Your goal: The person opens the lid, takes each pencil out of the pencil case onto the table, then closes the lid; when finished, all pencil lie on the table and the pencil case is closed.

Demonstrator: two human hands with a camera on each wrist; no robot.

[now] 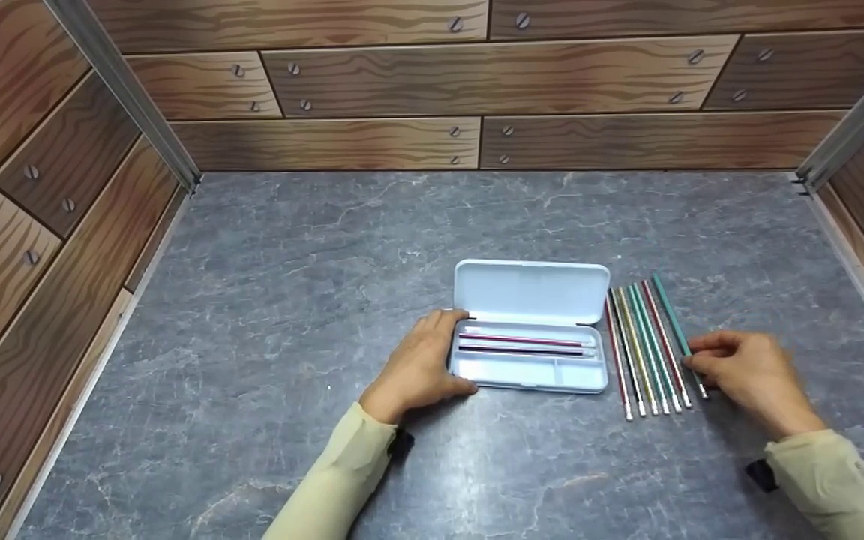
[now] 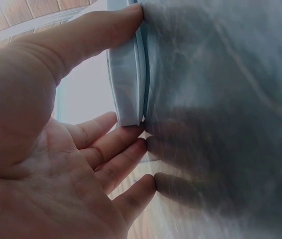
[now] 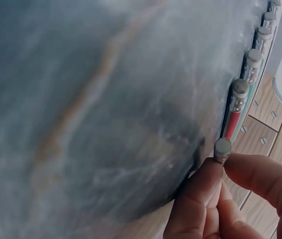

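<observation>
A light-blue pencil case (image 1: 580, 381) lies with its lid (image 1: 531, 292) raised. Inside its back compartment rest a pink pencil (image 1: 520, 340) and a dark pencil (image 1: 520, 350). My left hand (image 1: 418, 365) grips the left end of the case; in the left wrist view the thumb is on one side and fingers on the other. With thumb and fingers, my right hand (image 1: 758, 379) pinches a green pencil (image 1: 670, 309) near its eraser end. In the right wrist view that pencil's eraser (image 3: 222, 146) pokes out above the fingertips.
Between the case and my right hand lie several pencils (image 1: 649, 352) in a slanted row, erasers toward me. A red pencil (image 3: 232, 122) is nearest the pinched one. Wood-patterned walls (image 1: 372, 82) edge the grey marbled tabletop (image 1: 312, 247) at the back and sides.
</observation>
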